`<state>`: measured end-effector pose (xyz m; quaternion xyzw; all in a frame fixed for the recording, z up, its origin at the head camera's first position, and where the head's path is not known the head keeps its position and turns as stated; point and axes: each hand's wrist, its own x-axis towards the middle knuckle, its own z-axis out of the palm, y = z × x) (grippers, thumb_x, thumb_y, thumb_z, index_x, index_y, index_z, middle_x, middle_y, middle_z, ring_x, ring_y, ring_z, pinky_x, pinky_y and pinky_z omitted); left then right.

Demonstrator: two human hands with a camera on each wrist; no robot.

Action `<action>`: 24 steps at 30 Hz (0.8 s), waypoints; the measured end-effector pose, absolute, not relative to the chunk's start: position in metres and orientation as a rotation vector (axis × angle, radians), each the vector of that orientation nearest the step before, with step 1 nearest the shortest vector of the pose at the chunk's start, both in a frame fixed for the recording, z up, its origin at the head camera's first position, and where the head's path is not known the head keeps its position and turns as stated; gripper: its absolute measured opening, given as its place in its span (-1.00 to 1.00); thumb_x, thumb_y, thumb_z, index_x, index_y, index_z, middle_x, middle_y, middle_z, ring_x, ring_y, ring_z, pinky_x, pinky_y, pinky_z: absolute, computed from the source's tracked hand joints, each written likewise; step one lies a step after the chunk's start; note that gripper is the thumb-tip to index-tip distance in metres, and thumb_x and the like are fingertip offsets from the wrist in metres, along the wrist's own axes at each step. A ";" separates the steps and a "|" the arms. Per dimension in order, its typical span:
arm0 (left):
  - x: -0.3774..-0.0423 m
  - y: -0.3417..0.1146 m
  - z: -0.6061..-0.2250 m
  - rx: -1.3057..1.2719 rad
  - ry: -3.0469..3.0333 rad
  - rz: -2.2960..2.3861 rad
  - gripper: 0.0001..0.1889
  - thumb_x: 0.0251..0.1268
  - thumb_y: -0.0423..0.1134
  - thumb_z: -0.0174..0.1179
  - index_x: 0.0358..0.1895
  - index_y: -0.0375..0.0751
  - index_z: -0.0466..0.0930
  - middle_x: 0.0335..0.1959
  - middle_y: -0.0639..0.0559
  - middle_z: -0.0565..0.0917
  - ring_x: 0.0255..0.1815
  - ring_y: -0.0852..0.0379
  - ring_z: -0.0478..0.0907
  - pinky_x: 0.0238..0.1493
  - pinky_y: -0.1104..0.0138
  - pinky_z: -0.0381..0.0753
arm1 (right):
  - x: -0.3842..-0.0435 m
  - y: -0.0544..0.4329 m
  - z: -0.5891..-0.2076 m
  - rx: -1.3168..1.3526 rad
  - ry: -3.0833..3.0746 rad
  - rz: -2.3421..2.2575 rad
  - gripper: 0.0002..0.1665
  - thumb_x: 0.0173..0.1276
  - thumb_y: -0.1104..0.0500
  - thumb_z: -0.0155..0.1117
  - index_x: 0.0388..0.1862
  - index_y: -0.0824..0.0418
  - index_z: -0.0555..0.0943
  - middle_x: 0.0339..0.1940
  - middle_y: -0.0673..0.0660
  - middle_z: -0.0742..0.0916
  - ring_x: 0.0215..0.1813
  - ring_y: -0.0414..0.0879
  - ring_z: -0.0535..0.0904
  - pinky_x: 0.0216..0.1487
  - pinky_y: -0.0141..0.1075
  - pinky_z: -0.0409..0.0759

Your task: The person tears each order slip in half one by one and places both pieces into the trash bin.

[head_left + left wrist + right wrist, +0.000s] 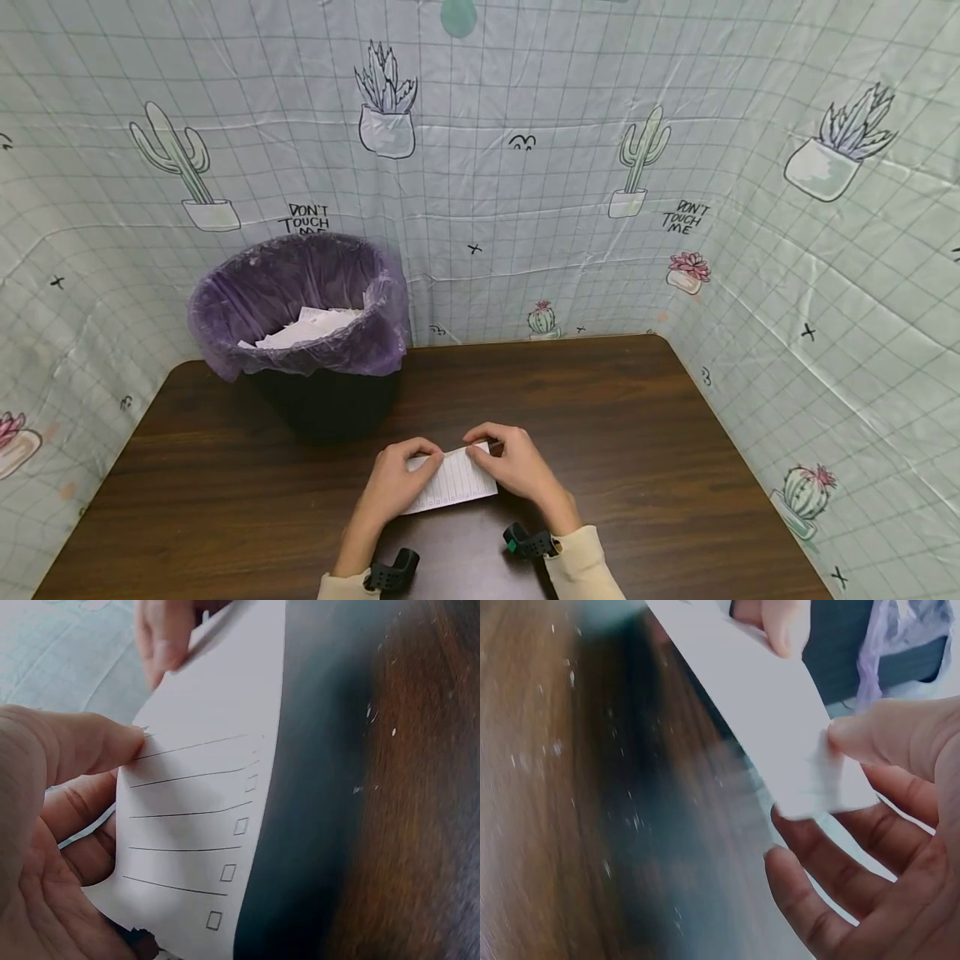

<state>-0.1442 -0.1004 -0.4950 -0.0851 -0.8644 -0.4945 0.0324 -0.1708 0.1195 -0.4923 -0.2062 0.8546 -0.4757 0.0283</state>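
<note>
A strip of white paper (456, 479), printed with lines and small checkboxes, is held between both hands above the table. My left hand (397, 477) pinches its upper edge between thumb and fingers. Close beside it, my right hand (517, 463) pinches the same edge nearer the right end. In the left wrist view the paper (199, 787) bends slightly, and its lower corner looks torn. The paper (757, 712) appears washed out in the right wrist view, where the right thumb presses on its face and the fingers support it from behind.
A black bin (330, 408) with a purple liner (300, 250) stands on the left of the dark wooden table (555, 392). White paper pieces (311, 327) lie in it. A patterned cloth (480, 200) hangs behind and along the sides.
</note>
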 end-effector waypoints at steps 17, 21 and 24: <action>-0.145 -0.118 -0.492 -0.166 -2.688 -1.511 -0.95 0.36 -0.31 0.35 -0.25 -0.12 0.79 -0.43 0.09 0.67 -0.47 0.28 0.43 -0.38 0.42 0.42 | -0.177 0.140 -0.494 -0.491 2.736 -1.523 -0.94 0.44 0.22 0.37 -0.22 0.09 0.76 -0.23 0.02 0.80 -0.20 -0.13 0.73 -0.13 -0.35 0.68; -0.145 -0.122 -0.492 -0.143 -2.699 -1.496 -0.95 0.35 -0.31 0.36 -0.26 -0.11 0.80 -0.36 0.10 0.76 -0.37 0.28 0.57 -0.29 0.41 0.54 | -0.177 0.144 -0.496 -0.446 2.734 -1.496 -0.93 0.44 0.23 0.35 -0.22 0.11 0.76 -0.23 0.04 0.81 -0.20 -0.11 0.75 -0.15 -0.36 0.66; -0.144 -0.123 -0.493 -0.148 -2.705 -1.478 -0.94 0.34 -0.29 0.37 -0.26 -0.08 0.82 -0.34 0.11 0.78 -0.36 0.27 0.56 -0.27 0.40 0.53 | -0.177 0.146 -0.496 -0.425 2.730 -1.483 -0.93 0.44 0.24 0.35 -0.23 0.13 0.76 -0.25 0.04 0.81 -0.24 -0.13 0.70 -0.19 -0.36 0.62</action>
